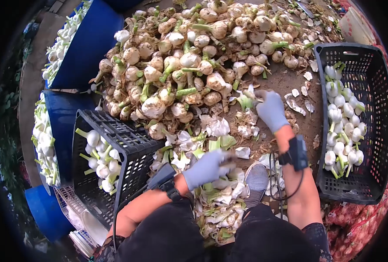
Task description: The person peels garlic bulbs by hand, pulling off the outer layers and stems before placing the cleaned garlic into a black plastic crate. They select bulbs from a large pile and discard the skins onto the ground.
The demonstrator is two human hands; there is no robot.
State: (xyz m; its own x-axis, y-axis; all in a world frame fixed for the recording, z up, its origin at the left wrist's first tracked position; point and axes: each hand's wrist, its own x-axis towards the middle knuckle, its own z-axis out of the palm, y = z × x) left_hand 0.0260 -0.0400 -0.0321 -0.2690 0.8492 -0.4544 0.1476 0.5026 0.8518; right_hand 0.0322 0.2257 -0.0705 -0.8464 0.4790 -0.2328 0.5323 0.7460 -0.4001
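My left hand (208,169), in a pale grey glove, is over the heap of garlic peelings (220,209) between my feet. Its fingers point right, loosely apart and blurred at the tips, with nothing visible in them. My right hand (271,111), gloved alike, is at the front right edge of a big pile of untrimmed garlic bulbs (176,61) with soil on them. Its fingers are closed against a green-and-white piece of garlic peel (246,101). The palm side of this hand is hidden.
Clean white garlic lies in a black crate (355,52) at right and in a tilted black crate (128,131) at left. Blue tubs (82,48) of garlic stand farther left. Red mesh sacks (355,222) lie at lower right. Dark cables run beside both forearms.
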